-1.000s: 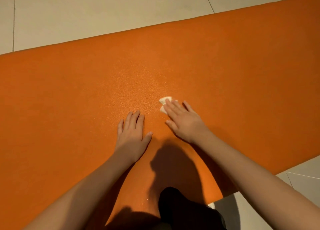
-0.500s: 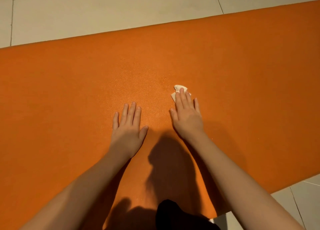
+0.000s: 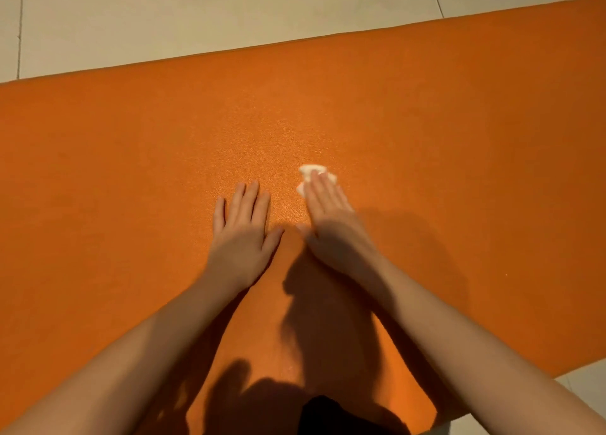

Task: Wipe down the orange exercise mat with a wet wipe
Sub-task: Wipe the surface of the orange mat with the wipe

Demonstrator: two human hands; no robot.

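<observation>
Head view, looking down.

- The orange exercise mat (image 3: 131,172) is lying flat on a pale tiled floor (image 3: 196,15) and running across the whole frame. Its far edge is slanting up toward the right. Floor is showing again at the lower right corner, past the near edge.
- The left hand (image 3: 242,234) is resting palm-down on the mat near the middle. Its fingers are straight and close together, thumb out to the side, holding nothing.
- The right hand (image 3: 331,218) is lying just beside it, also flat. Its extended fingers are pressing down on a small crumpled white wet wipe (image 3: 308,169), with no curl or pinch around it.
- The wipe is sitting on the mat under those fingertips, its white edges poking out ahead of them and to their left.
- The right hand is looking slightly blurred.
- Both bare forearms are reaching in from the bottom corners, with shadows falling on the mat between them.
- A dark piece of clothing (image 3: 324,415) is showing at the bottom edge.
</observation>
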